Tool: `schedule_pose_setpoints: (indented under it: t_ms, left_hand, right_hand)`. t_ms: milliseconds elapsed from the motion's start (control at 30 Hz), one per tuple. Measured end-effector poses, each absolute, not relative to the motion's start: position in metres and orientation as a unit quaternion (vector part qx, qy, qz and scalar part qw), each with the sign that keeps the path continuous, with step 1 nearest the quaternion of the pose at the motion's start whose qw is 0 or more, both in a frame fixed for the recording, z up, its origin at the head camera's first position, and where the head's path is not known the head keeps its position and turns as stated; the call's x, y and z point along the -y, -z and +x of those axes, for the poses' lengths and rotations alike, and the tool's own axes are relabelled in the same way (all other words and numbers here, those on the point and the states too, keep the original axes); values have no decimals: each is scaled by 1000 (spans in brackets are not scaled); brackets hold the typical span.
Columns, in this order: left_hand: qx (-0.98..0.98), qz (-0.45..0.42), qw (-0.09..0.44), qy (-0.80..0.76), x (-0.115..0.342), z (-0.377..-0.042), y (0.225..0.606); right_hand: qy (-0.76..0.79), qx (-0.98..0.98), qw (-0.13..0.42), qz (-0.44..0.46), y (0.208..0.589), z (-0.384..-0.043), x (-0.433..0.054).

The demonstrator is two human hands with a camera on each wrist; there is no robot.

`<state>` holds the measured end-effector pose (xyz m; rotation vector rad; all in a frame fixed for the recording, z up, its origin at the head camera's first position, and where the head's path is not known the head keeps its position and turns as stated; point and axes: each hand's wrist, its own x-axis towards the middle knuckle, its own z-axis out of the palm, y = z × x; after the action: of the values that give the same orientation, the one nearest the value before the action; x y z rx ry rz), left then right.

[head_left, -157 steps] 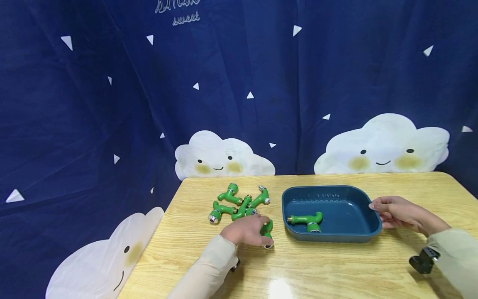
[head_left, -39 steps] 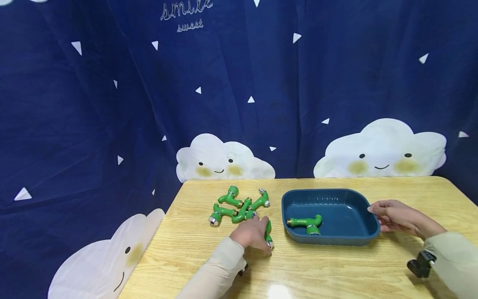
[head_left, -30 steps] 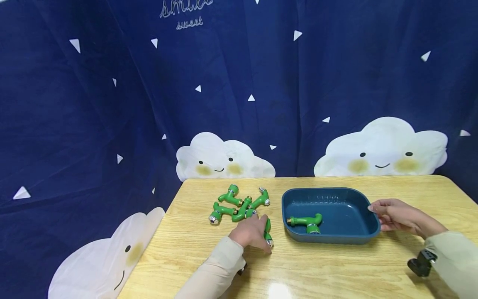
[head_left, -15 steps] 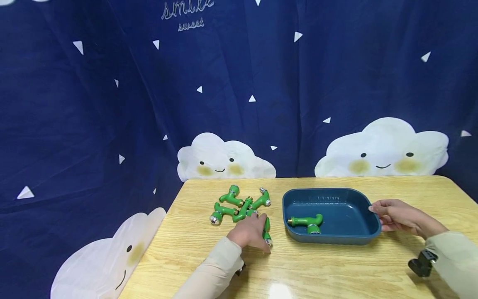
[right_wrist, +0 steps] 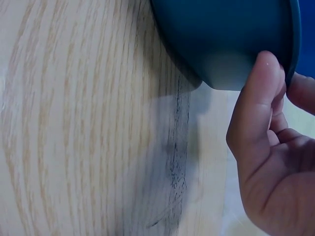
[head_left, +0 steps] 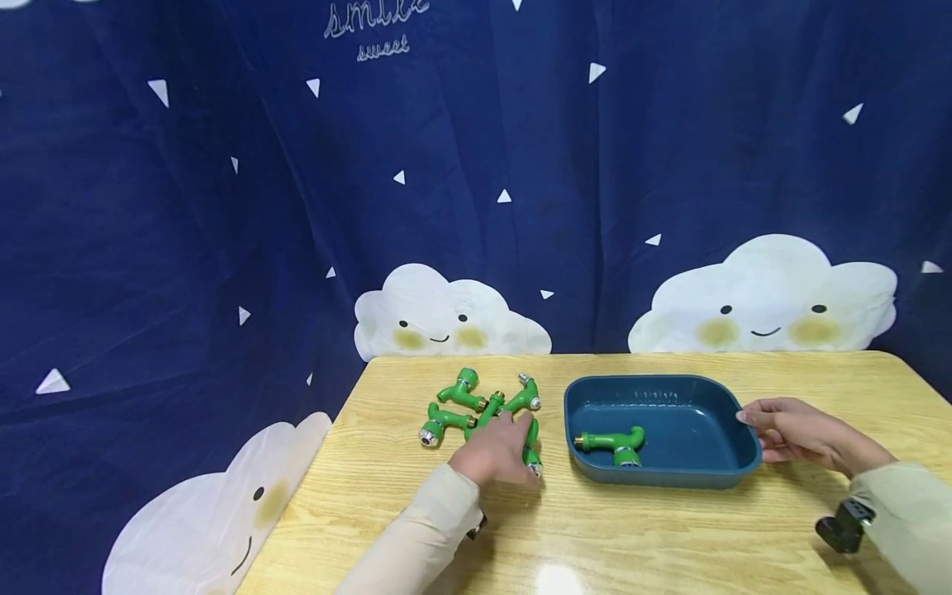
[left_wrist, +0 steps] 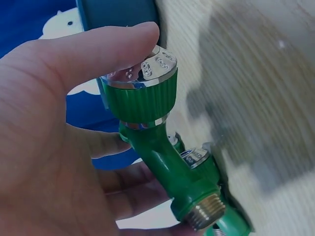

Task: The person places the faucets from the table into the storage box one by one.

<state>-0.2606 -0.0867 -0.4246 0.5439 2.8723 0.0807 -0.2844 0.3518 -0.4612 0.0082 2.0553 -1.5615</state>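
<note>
My left hand grips a green faucet with a chrome-capped knob and a brass threaded end. In the left wrist view the thumb lies across the cap while the fingers go behind the body. My right hand pinches the right rim of a dark blue basin between thumb and fingers. Inside the basin, at its left end, lies another green faucet. Several more faucets lie close together beyond the left hand, among them one with a chrome face; the hand partly covers the nearest.
A light wooden table bears everything. Behind it hangs a dark blue curtain with white clouds and triangles. The basin stands right of the faucet pile, a short gap from the left hand.
Over the last half second my left hand and its faucet have shifted slightly away from me, toward the pile. The right hand and basin have stayed put.
</note>
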Motion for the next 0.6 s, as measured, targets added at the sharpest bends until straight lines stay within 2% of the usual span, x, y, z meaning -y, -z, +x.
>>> schedule_pose_setpoints:
  t_ms: [600]
  left_hand:
    - [-984, 146, 78, -67, 80, -267, 404]
  right_hand:
    - [580, -768, 271, 2, 462, -284, -352]
